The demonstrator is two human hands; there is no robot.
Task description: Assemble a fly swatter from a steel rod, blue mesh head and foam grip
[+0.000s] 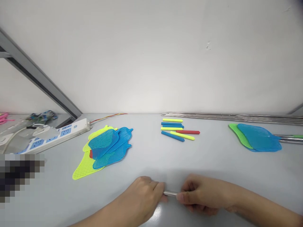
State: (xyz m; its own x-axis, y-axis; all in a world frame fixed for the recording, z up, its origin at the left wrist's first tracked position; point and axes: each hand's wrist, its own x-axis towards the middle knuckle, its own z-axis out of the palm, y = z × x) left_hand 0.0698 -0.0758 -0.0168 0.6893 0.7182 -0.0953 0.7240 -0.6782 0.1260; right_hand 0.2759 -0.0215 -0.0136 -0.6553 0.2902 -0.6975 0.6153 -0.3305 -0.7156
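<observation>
Near the front edge of the view, a short stretch of thin metal rod shows between my two hands. My left hand is closed in a fist around the rod's left end, and the fingers hide whatever part lies inside. My right hand pinches the rod between thumb and fingers, palm side partly turned down. Beyond the hands lie several plastic handle sleeves in yellow, blue and red. To the left is a loose pile of fly swatter heads, blue and yellow-green, with a bit of red beneath.
Long metal rods lie along the wall at the back right. Fly swatters with rods attached rest on the right. A white power strip with plugs and cables stands at the left, beside a grey metal frame.
</observation>
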